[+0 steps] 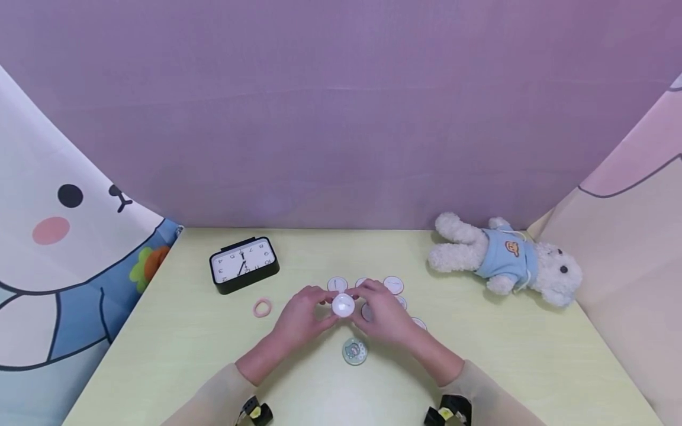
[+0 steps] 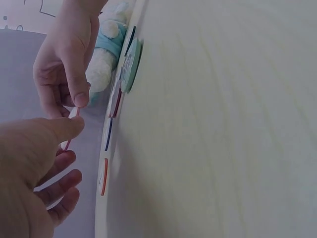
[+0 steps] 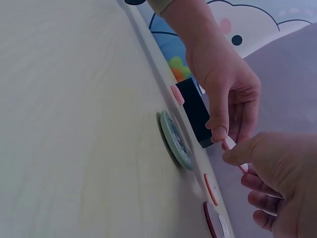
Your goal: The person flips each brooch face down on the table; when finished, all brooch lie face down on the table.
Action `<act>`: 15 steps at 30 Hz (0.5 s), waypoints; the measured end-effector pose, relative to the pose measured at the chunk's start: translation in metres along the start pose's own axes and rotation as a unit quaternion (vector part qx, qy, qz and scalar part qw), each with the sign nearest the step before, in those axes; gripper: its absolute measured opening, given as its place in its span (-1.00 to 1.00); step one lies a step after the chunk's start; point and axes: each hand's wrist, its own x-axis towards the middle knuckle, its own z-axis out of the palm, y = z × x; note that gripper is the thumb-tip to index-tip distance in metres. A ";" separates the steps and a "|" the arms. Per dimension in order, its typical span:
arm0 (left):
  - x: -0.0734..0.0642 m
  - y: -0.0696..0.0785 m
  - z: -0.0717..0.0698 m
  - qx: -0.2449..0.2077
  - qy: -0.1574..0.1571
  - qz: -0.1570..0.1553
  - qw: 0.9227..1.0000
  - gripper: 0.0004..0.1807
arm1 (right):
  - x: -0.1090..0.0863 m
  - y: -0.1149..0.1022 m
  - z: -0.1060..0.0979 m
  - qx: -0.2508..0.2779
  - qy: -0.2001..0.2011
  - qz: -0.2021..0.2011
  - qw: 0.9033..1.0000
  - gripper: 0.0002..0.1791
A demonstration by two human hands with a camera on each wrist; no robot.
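Note:
My left hand (image 1: 301, 316) and right hand (image 1: 385, 313) meet over the middle of the table, pinching a small white round disc (image 1: 343, 305) from opposite sides. In the left wrist view the left thumb and the right thumb lie at the edge of this disc (image 2: 74, 113), which shows a thin reddish rim, raised off the table. Several similar white discs (image 1: 393, 285) lie flat around and behind the right hand, some partly hidden by it. Nearer to me rests a larger green round disc (image 1: 354, 351) with a cartoon picture on top.
A black-framed clock (image 1: 245, 266) lies at the back left, its numerals upside down to me. In front of it is a small pink ring (image 1: 256, 310). A white plush toy in a blue shirt (image 1: 492, 254) lies at the back right, near the purple backdrop (image 1: 341, 130).

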 end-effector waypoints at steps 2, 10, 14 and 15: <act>0.000 -0.001 0.001 0.013 -0.010 -0.005 1.000 -0.58 | 0.001 -0.001 0.002 -0.011 -0.002 -0.001 1.000 -0.57; 0.002 -0.004 0.004 0.042 -0.057 -0.026 0.997 -0.61 | 0.004 -0.004 0.011 -0.057 -0.015 -0.004 0.998 -0.58; 0.003 -0.006 0.007 0.050 -0.071 -0.030 0.996 -0.60 | 0.004 -0.004 0.014 -0.083 -0.038 0.017 0.996 -0.55; 0.004 -0.007 0.008 0.051 -0.073 -0.031 0.996 -0.60 | 0.005 -0.004 0.015 -0.085 -0.042 0.021 0.995 -0.54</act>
